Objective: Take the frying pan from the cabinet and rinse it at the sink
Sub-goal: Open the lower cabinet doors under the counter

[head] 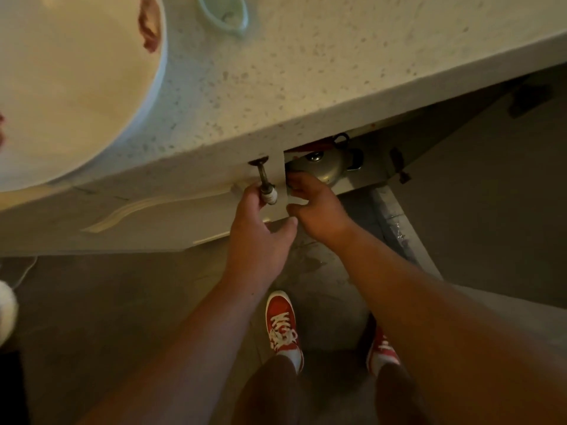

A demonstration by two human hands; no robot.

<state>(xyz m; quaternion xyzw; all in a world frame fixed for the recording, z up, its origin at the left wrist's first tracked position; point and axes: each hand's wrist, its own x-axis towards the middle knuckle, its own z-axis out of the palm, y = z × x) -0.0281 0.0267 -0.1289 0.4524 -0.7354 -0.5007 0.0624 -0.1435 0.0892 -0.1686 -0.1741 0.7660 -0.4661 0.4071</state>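
Observation:
My left hand pinches the white-tipped knob of the shut left cabinet door under the counter. My right hand curls its fingers around that door's free edge, at the mouth of the open cabinet. Inside the dark opening sits a rounded metal pot or lid with a shiny knob, and black handles show behind it. I cannot make out a frying pan for certain. The sink is not in view.
The right cabinet door stands swung open to the right, hinges showing. A speckled countertop overhangs the cabinet and carries a large white round dish and a small pale bowl. My red shoes stand on the grey floor.

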